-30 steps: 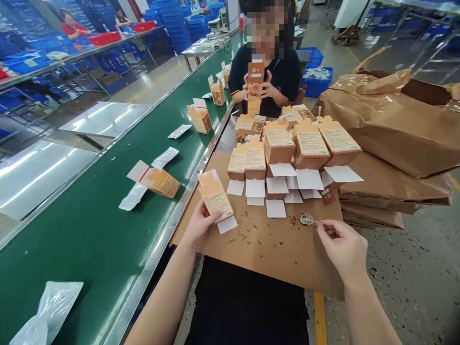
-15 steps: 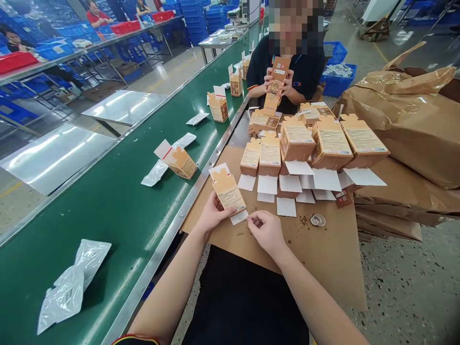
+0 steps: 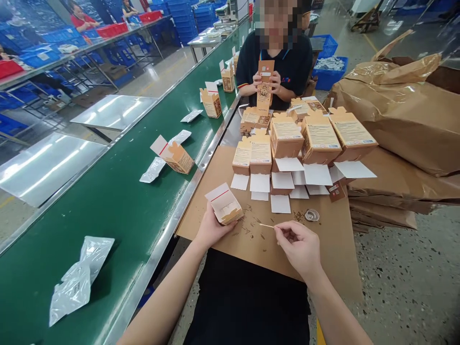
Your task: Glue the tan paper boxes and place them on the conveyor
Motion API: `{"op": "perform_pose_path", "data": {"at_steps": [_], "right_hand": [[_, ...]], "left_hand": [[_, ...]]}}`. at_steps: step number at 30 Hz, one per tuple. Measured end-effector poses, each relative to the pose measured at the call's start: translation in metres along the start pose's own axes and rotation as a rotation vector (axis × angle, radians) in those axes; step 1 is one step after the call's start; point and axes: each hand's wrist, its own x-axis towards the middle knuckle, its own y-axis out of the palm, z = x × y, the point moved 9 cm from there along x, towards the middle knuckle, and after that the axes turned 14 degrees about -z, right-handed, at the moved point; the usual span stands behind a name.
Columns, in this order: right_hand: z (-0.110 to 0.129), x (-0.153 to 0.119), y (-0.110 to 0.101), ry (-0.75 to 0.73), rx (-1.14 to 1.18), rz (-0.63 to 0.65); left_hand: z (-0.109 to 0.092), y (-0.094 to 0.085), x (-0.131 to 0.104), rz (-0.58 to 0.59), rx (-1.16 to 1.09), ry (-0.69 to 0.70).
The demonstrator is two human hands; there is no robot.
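Brown tabletop (image 3: 338, 244), open carton (image 3: 224, 203) clasped in left grip (image 3: 211, 229) — stick (image 3: 266, 225) pinched, jutting from right grip (image 3: 301, 244)

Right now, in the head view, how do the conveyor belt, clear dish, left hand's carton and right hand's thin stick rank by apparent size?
Largest to smallest by area:
1. conveyor belt
2. carton in the left hand
3. clear dish
4. thin stick in the right hand, roughly dish-width long but much slimmer

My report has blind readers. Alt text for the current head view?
A left hand holds an open carton and a right hand pinches a thin swab-like stick over brown cardboard. Stacked cartons and a small clear dish sit beyond; a green conveyor belt runs alongside.
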Motion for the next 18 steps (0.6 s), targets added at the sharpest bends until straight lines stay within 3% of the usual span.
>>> {"op": "perform_pose_path", "data": {"at_steps": [4, 7, 9, 14, 16, 18], "right_hand": [[0.005, -0.005, -0.022, -0.012, -0.005, -0.05], [0.004, -0.008, -0.028, -0.006, -0.004, -0.052], [0.0, -0.011, -0.033, 0.009, -0.013, -0.067], [-0.009, -0.017, -0.044, 0.049, -0.016, -0.087], [-0.009, -0.017, -0.046, 0.031, -0.019, -0.087], [-0.006, -0.015, -0.047, -0.003, -0.028, -0.1]], "left_hand": [[0.005, 0.003, -0.004, -0.007, 0.114, -0.001], [0.009, -0.014, 0.002, -0.06, 0.227, -0.004], [0.012, -0.046, 0.01, -0.167, 0.337, 0.013], [0.035, -0.157, 0.023, -0.518, 0.64, -0.074], [0.051, -0.186, 0.027, -0.583, 0.632, -0.166], [0.064, -0.202, 0.033, -0.614, 0.591, -0.243]]}}
